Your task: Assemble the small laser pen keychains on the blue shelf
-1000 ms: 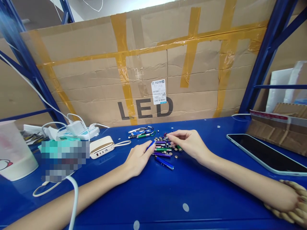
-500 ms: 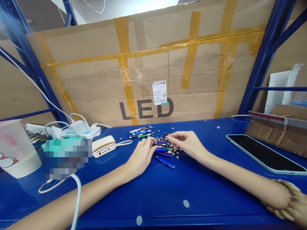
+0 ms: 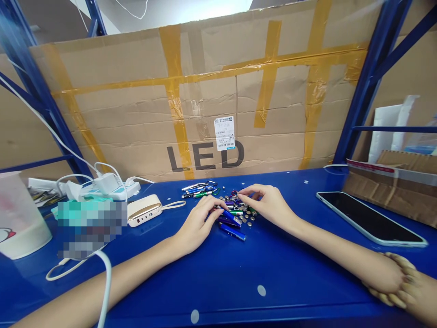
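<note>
A heap of small coloured keychain torches (image 3: 233,214) and loose button cells (image 3: 246,219) lies on the blue shelf (image 3: 239,278). My left hand (image 3: 198,224) rests at the heap's left side, fingers curled round a blue torch (image 3: 228,215). My right hand (image 3: 266,202) hovers over the heap's right side with thumb and forefinger pinched on something too small to name. A blue torch (image 3: 232,232) lies alone just in front of the heap. More torches with clips (image 3: 200,189) lie behind it.
A large taped cardboard box marked LED (image 3: 205,105) stands behind. A power bank (image 3: 144,210), a power strip with chargers (image 3: 109,186) and a white cup (image 3: 18,218) sit at the left. A phone (image 3: 367,218) and an open carton (image 3: 392,187) are at the right.
My left hand has slid right into the heap and taken hold of a blue torch there. My right hand has stayed over the heap, still pinched.
</note>
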The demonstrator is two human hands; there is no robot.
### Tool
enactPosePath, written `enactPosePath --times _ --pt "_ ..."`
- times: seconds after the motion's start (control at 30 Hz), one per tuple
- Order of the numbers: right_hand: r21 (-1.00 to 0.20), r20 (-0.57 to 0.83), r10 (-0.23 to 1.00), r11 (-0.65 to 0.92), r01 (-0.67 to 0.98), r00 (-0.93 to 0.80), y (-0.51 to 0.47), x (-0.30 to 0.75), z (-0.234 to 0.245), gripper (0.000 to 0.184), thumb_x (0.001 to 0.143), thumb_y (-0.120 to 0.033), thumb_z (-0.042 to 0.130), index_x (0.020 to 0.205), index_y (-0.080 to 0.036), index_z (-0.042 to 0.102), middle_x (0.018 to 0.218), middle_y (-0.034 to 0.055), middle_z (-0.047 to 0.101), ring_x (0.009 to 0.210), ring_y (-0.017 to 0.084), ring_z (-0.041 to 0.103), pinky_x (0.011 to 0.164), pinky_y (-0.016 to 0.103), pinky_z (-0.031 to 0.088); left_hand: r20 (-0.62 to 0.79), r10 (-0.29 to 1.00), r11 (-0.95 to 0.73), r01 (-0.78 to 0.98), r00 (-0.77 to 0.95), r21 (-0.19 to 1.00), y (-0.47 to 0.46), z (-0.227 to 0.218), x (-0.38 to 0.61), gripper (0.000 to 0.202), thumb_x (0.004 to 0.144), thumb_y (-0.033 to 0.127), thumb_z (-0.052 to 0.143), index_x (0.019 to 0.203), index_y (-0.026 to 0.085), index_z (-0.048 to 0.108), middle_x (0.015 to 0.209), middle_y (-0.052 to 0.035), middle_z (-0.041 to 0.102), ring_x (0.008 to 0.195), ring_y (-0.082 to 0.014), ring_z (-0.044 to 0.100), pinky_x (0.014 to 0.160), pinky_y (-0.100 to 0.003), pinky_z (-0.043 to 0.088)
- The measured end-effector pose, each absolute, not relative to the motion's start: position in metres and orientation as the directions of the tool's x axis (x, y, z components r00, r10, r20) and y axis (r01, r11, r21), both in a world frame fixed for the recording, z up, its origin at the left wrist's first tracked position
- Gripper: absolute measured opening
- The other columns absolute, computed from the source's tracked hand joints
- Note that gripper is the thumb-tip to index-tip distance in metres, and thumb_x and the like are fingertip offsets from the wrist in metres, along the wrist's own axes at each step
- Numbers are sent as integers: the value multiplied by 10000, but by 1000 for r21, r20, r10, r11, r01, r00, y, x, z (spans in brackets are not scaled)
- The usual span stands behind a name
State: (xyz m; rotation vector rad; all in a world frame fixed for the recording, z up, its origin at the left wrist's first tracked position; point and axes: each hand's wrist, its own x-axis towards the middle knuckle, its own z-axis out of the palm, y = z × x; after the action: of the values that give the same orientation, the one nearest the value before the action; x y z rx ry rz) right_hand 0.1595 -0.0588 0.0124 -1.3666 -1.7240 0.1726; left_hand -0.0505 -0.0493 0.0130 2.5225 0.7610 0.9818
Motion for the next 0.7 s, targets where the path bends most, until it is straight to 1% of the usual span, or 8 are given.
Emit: enactPosePath --times 0.13,0.2,0.27,0.37,0.43,0.53,0.7 --pt "-538 564 826 349 767 21 -56 167 12 161 755 -352 599 775 -251 723 819 -6 711 593 145 597 533 252 446 528 575 -801 298 625 519 -53 15 -50 145 890 243 442 903 198 580 856 -11 584 791 -140 525 746 -269 411" --pt "-546 559 828 330 770 42 -55 169 13 158 750 -353 603 767 -250 721 791 -10 712 579 147 605 510 244 444 481 564 -796 288 671 532 -53 14 -49 112 851 267 521 868 187 598 812 -7 599 739 -133 533 705 -256 420" --pt "-579 560 825 326 747 74 -56 169 15 165 750 -353 601 780 -239 717 765 -10 710 532 138 604 489 237 446 404 507 -816 273 761 509 -54 14 -48 117 802 287 596 841 178 608 787 -5 605 717 -128 533 686 -243 427" --pt "-627 592 798 362 690 118 -59 169 19 202 768 -366 577 822 -222 707 766 -3 708 446 115 582 471 236 456 320 411 -867 258 854 426 -56 14 -47 134 791 297 611 855 179 606 829 -13 604 781 -133 534 734 -245 428" --pt "-633 608 782 377 676 134 -60 170 21 212 769 -366 572 837 -214 704 777 4 708 426 108 573 469 236 461 312 431 -873 305 847 380 -58 14 -47 135 811 299 582 884 185 584 844 -12 588 802 -136 532 760 -261 424" --pt "-630 596 793 362 687 129 -60 171 22 204 763 -349 576 845 -212 703 775 3 707 430 105 576 470 230 463 308 511 -846 406 803 344 -60 14 -46 153 819 297 554 930 194 533 794 5 546 744 -134 520 718 -269 427" --pt "-616 522 853 361 700 19 -56 171 15 174 752 -321 588 838 -222 703 787 -7 705 466 110 593 461 222 453 300 551 -828 463 779 317 -58 12 -45 123 828 296 511 911 208 535 764 13 489 702 -133 497 681 -271 428"
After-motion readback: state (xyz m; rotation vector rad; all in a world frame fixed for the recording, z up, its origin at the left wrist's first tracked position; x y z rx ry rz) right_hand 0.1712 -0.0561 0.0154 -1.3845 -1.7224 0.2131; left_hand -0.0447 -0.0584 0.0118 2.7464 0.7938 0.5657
